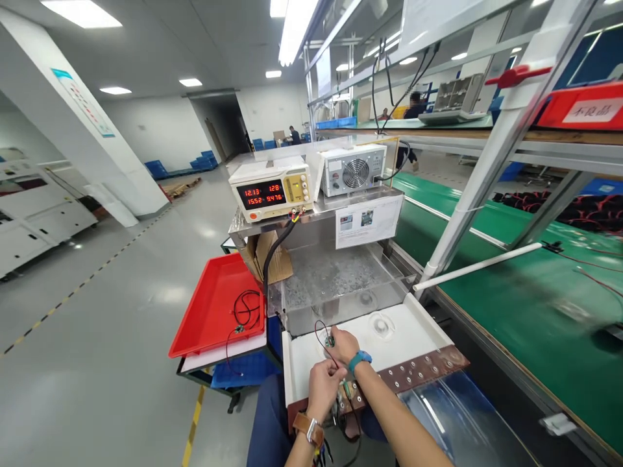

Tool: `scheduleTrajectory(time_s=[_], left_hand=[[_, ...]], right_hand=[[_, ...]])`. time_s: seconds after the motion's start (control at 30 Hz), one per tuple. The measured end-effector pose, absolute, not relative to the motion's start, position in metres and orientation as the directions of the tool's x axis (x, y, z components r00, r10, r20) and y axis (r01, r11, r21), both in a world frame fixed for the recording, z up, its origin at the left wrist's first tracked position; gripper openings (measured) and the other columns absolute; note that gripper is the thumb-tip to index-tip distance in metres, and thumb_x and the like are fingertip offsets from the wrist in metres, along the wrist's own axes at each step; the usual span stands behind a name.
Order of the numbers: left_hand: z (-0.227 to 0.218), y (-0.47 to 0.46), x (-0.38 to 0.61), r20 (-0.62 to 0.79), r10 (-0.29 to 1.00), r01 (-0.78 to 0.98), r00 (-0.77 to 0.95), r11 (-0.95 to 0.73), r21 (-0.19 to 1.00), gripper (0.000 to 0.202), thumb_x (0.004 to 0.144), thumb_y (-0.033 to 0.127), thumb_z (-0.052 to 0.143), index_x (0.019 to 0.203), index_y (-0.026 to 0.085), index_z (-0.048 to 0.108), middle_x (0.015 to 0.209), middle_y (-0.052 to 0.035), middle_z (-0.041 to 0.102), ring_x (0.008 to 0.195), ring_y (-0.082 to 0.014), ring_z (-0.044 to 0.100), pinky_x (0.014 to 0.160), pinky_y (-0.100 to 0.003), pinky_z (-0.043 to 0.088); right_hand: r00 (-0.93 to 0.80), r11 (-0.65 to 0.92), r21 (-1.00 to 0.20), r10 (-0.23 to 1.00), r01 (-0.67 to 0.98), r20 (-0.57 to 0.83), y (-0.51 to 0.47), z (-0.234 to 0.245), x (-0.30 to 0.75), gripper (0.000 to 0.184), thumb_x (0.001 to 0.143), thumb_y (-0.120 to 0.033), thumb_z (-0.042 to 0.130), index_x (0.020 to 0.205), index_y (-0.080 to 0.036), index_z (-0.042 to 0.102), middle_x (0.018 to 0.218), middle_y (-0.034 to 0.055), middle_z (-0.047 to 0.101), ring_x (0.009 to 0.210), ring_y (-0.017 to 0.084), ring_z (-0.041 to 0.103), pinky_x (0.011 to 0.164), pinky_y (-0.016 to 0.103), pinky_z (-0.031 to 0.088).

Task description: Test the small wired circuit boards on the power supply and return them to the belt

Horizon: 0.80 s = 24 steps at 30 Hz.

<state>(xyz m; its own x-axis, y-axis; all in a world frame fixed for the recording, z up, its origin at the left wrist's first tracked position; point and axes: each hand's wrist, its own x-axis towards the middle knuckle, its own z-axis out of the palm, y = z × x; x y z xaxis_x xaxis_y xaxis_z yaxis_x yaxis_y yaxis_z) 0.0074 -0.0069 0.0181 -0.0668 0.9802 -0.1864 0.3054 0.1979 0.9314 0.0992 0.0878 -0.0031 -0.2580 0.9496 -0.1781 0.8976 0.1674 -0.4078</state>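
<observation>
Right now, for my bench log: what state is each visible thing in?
Left hand: pinching thin wire
Right hand: holding small green part
Power supply: on, red digits lit
Red tray: holding coiled black cable
Ceiling light: lit
Fan: spinning or still, cannot tell

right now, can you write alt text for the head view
A person's right hand holds a small greenish part over a white work surface while the left hand pinches a thin wire. Behind, a power supply with red digits stands on a metal shelf; a red tray is at left.
</observation>
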Motion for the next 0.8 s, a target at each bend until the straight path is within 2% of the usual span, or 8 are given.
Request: scheduleTrajectory(time_s=[0.4,0.67,0.8], left_hand=[[0.0105,-0.006,0.009,-0.201,0.972,0.249,-0.119,0.225,0.942,0.01,0.064,0.028,0.064,0.06,0.019,0.064,0.062,-0.0056,0.068,0.065,-0.0235,0.062,0.062,-0.032,0.041],[0.0088,-0.0064,0.0076,-0.182,0.977,0.292,-0.111,0.207,0.934,0.01,0.066,0.024,0.059,0.063,0.017,0.066,0.063,-0.0048,0.069,0.065,-0.0213,0.062,0.061,-0.029,0.042],[0.012,-0.0079,0.0068,-0.159,0.982,0.327,-0.097,0.182,0.927,0.013,0.069,0.026,0.059,0.065,0.017,0.067,0.067,-0.0045,0.072,0.068,-0.0203,0.065,0.065,-0.028,0.045]], right_hand=[[-0.254,0.163,-0.422,0.952,0.892,-0.169,0.0847,-0.0002,0.0948,0.029,0.075,-0.027,0.062,0.102,-0.02,0.06,0.097,0.0113,0.073,0.098,0.029,0.067,0.076,0.031,0.044],[-0.26,0.173,-0.411,0.951,0.895,-0.167,0.0858,-0.0026,0.0952,0.031,0.075,-0.027,0.06,0.105,-0.018,0.059,0.1,0.0119,0.073,0.098,0.028,0.067,0.076,0.03,0.044],[-0.265,0.175,-0.401,0.947,0.899,-0.181,0.0862,-0.0008,0.0973,0.033,0.076,-0.03,0.061,0.107,-0.018,0.059,0.098,0.0116,0.072,0.096,0.026,0.067,0.074,0.029,0.042]])
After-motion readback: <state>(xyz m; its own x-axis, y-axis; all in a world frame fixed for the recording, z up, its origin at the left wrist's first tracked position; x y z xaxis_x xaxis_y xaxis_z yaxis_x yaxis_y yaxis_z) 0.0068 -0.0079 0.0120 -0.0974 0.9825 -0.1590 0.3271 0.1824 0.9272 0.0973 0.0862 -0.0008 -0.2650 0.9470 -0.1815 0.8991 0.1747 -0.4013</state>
